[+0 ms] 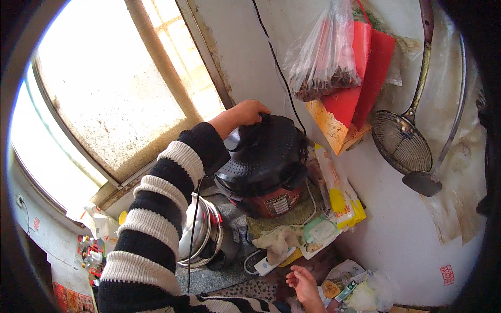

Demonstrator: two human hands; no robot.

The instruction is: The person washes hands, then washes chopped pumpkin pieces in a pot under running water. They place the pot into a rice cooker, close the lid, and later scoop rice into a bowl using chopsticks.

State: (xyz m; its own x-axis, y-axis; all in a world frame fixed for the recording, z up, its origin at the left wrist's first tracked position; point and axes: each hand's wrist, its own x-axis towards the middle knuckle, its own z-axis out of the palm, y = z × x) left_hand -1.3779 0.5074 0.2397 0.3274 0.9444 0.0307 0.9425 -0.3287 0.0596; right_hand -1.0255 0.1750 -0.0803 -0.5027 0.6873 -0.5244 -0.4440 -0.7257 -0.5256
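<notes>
An electric pressure cooker [270,164] with a black lid and a dark red body stands on the counter below the window. My left hand [246,113] rests on the handle at the top of its lid, fingers curled over it. My right hand [303,283] is low in the view, with its fingers partly bent and nothing seen in them. Just above that hand lie a white power strip [270,265], a crumpled beige cloth [278,243] and a pack of wipes [319,234].
Shiny metal pots [199,234] stand left of the cooker. A clear bag of star anise [332,74], a red paper bag [375,70], a wire skimmer [403,143] and a spatula [422,183] hang on the wall. Yellow-and-white packets [344,205] lean below.
</notes>
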